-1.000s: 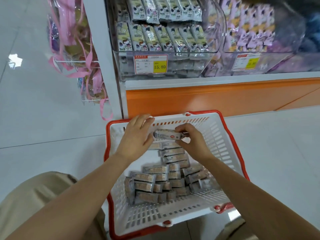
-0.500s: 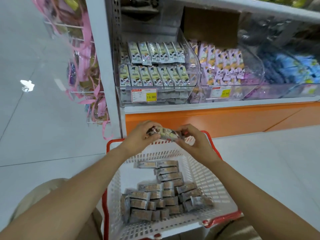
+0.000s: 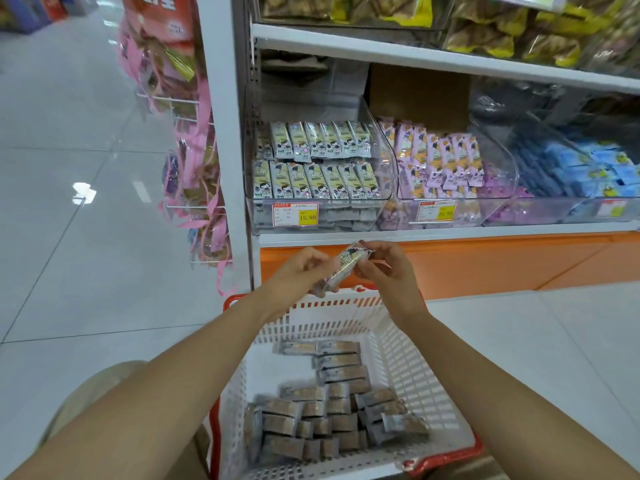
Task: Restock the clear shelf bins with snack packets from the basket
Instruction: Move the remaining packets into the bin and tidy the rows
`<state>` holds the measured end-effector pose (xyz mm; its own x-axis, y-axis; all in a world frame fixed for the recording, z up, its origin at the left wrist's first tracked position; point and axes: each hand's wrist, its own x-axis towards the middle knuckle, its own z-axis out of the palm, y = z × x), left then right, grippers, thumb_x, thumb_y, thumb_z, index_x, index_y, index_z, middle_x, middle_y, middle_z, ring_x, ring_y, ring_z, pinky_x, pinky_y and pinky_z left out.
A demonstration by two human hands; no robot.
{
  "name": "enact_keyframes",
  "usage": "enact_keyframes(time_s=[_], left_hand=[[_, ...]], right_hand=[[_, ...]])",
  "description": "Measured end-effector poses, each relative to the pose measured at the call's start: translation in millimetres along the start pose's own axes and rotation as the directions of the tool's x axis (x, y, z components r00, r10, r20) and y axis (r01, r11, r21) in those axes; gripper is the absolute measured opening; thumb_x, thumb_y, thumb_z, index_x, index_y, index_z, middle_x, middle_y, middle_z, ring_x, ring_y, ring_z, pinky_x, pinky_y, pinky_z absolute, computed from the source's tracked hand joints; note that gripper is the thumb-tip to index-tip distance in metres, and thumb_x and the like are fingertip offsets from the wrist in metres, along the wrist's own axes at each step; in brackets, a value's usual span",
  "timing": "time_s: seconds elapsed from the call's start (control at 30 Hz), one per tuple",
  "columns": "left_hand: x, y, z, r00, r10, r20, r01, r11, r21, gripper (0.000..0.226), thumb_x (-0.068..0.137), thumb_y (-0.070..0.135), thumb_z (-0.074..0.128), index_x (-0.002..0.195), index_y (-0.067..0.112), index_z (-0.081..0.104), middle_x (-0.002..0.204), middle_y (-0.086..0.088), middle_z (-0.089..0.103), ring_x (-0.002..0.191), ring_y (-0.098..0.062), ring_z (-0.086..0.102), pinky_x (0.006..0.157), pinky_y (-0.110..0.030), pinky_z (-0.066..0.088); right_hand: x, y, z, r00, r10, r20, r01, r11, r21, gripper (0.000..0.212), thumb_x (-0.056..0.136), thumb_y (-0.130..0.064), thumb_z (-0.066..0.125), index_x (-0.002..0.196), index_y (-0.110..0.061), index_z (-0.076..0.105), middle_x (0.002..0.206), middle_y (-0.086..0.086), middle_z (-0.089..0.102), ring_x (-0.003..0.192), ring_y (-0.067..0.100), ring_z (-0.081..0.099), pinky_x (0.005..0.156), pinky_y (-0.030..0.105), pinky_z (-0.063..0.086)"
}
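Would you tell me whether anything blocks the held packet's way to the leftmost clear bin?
Nothing visible does: left hand and right hand hold the snack packet in open air below the leftmost clear bin; only its own front wall lies between.

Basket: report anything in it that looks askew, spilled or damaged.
Nothing looks spilled or torn. The packets in the basket lie in loose stacks, mostly level. One stray packet at the right front lies slanted across its neighbours, which breaks the rows.

light: bright, even | glare: floor (image 3: 83, 194) | edges: bowed | focus: soft
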<state>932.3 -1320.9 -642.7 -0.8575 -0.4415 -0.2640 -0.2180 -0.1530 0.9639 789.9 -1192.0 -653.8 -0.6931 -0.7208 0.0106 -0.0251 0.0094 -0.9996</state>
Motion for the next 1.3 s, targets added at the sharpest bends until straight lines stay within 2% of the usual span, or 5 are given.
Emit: enact_keyframes(time_s=[0.6,0.73,0.87,1.03,1.3], left_hand=[[4,35,16,0.974,-0.085,-0.211,-0.008,0.915,-0.404,0.036,0.089,0.003,0.068,0.119,-0.004,0.05,0.094,-0.025,0.065,0.064,-0.025,0.068,0.062,-0.033,0.06],[-3,39,3,0.885,0.253,-0.392,-0.219,0.967,0.131,0.02,0.093,0.021,0.065,0.106,0.01,0.055,0.103,-0.011,0.063,0.084,-0.018,0.066,0.072,-0.036,0.059],[-7,36,-34,0.53,0.785,-0.321,-0.185,0.476,0.86,0.031,0.089,0.014,0.059,0.12,0.012,0.056,0.12,-0.004,0.057,0.116,-0.018,0.048,0.101,-0.036,0.041],[-6,18,-74,0.731,0.664,-0.155,0.173,0.04,0.984,0.072,0.094,0.033,0.05,0.155,0.011,0.02,0.162,-0.008,0.018,0.152,-0.026,0.001,0.122,-0.047,-0.003],[8,-7,-90,0.719,0.69,-0.079,0.167,-0.06,0.984,0.088,0.081,0.008,0.054,0.156,0.01,0.01,0.161,-0.008,0.001,0.15,-0.024,-0.008,0.119,-0.043,-0.013]], right_hand=[[-13,-28,12,0.943,-0.254,0.214,0.313,0.897,-0.311,0.033,0.085,-0.01,0.074,0.11,-0.024,0.058,0.102,-0.001,0.064,0.083,0.009,0.058,0.071,0.022,0.049],[-7,-43,19,0.942,-0.306,0.14,0.333,0.911,-0.244,0.025,0.086,-0.013,0.072,0.109,-0.02,0.064,0.097,-0.004,0.065,0.082,0.01,0.059,0.072,0.024,0.049],[9,-65,28,0.933,-0.348,0.092,0.36,0.896,-0.261,0.026,0.086,-0.012,0.073,0.111,-0.016,0.065,0.096,0.0,0.065,0.085,0.014,0.06,0.076,0.025,0.051],[47,-92,61,0.921,-0.367,0.131,0.389,0.84,-0.379,0.024,0.088,-0.014,0.071,0.11,-0.018,0.064,0.092,-0.005,0.063,0.08,0.004,0.058,0.069,0.02,0.053],[119,-105,124,0.916,-0.376,0.137,0.383,0.725,-0.572,0.023,0.087,-0.024,0.073,0.109,-0.017,0.068,0.093,-0.013,0.062,0.086,0.0,0.055,0.081,0.021,0.05]])
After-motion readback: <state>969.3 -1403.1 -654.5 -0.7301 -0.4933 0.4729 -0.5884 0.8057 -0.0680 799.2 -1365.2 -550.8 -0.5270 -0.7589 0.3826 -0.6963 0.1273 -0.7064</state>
